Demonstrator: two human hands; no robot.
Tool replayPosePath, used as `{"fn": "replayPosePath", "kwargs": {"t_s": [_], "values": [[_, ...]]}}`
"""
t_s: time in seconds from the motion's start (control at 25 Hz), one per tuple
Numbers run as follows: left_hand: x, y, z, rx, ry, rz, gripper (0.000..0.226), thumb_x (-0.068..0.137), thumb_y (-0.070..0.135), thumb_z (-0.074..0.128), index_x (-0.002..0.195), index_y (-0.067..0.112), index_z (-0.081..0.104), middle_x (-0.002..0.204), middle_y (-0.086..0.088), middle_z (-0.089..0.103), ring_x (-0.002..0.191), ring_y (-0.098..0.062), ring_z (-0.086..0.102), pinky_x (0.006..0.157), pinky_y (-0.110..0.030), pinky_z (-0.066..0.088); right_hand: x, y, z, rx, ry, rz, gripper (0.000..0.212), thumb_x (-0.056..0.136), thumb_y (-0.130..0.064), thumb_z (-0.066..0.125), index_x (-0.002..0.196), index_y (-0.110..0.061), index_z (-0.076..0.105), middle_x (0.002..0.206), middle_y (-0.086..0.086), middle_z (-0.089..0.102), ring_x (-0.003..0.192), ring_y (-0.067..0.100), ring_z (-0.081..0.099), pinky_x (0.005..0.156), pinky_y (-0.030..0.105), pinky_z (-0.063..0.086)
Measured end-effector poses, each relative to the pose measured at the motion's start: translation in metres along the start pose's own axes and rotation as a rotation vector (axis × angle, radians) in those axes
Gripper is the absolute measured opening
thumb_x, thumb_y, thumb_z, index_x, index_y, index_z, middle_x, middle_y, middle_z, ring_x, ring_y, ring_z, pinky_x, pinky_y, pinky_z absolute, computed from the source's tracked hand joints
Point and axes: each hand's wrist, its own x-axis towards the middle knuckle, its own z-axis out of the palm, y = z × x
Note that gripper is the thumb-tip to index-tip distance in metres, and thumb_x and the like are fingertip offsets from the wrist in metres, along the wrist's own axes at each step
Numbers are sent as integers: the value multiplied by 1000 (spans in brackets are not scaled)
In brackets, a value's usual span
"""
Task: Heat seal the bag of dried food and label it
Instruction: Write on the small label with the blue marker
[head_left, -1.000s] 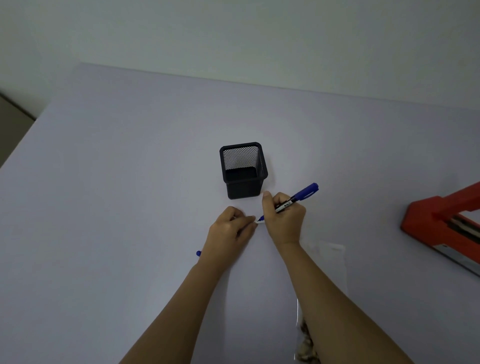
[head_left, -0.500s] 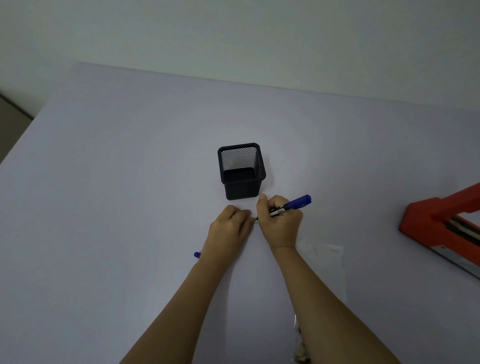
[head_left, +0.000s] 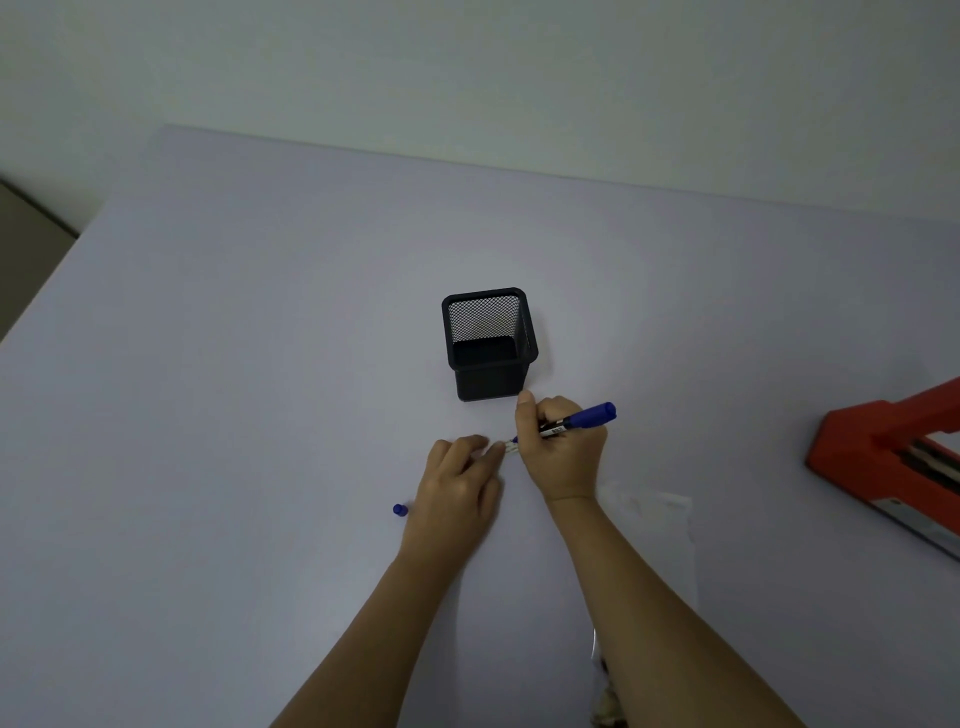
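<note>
**Q:** How far along do we stand?

**A:** We judge that the labelling step is in hand. The right hand (head_left: 563, 452) is clenched round the marker (head_left: 576, 418). The marker's tip points down and left at a small white piece (head_left: 506, 448) — possibly the label, though it is too small to be sure. The left hand (head_left: 457, 483) meets that piece with its fingertips. Whether it pinches the piece or only presses it, we cannot tell.

**Q:** And where do we find the bag?

**A:** The bag (head_left: 649, 519) lies flat on the table (head_left: 208, 364), to the right and partly under the right forearm. Its dried contents show at the bottom edge of the view. It is well apart from the sealer (head_left: 883, 457), which sits at the right edge. We see no seal line, so we can only infer that sealing is done. What is left, in our judgement, is to finish the writing, fix the label to the bag and recap the marker.

**Q:** What do we count?

**A:**
- Two hands.
- One marker.
- One loose blue cap (head_left: 399, 510), on the table just left of the left wrist.
- One black mesh holder (head_left: 488, 343), upright, just beyond the right hand.
- One bag.
- One red sealer.
- One white piece.
</note>
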Motion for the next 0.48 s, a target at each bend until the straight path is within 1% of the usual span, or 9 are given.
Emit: {"fn": "replayPosePath", "kwargs": {"t_s": [0.08, 0.12, 0.24, 0.28, 0.36, 0.48], "values": [[0, 0, 0, -8, -2, -10, 34, 87, 15, 44, 102, 2, 71, 99, -12, 67, 90, -16, 47, 81, -23, 41, 0, 1, 0, -9, 0, 3, 45, 84, -21, 56, 45, -2, 44, 39, 10, 46, 35, 21, 41, 37, 28, 37], [-1, 0, 0, -10, -3, -13, 34, 87, 15, 44, 103, 2, 71, 99, -12, 67, 90, -16, 47, 82, -23, 41, 0, 2, 1, -12, -2, -5, 44, 84, -21, 56, 46, -2, 44, 39, 10, 46, 35, 20, 41, 37, 27, 37], [-1, 1, 1, -3, -4, -15, 35, 87, 17, 43, 103, 3, 71, 99, -11, 68, 91, -14, 47, 82, -21, 42, -1, 1, 1, -18, -11, -45, 43, 84, -19, 55, 46, -5, 44, 40, 7, 45, 40, 15, 37, 40, 16, 33], [0, 1, 1, 0, -7, -15, 35, 88, 17, 43, 103, 3, 71, 99, -10, 68, 91, -14, 47, 81, -21, 43, -1, 2, 1, -23, -14, -47, 42, 84, -18, 55, 46, -5, 44, 40, 7, 45, 41, 14, 36, 40, 16, 32], [-1, 1, 0, 4, -4, -17, 35, 88, 17, 43, 103, 3, 71, 98, -10, 68, 91, -13, 47, 82, -21, 42, -1, 3, 2, -34, -20, -45, 42, 84, -18, 55, 46, -4, 45, 41, 7, 46, 39, 12, 37, 39, 22, 35], [1, 2, 0, -8, 4, -19, 35, 87, 17, 43, 103, 2, 71, 97, -10, 68, 90, -13, 47, 82, -22, 41, -1, 5, 3, -50, -20, -48, 43, 84, -17, 55, 46, -1, 44, 41, 10, 46, 36, 21, 40, 37, 31, 37]]}}
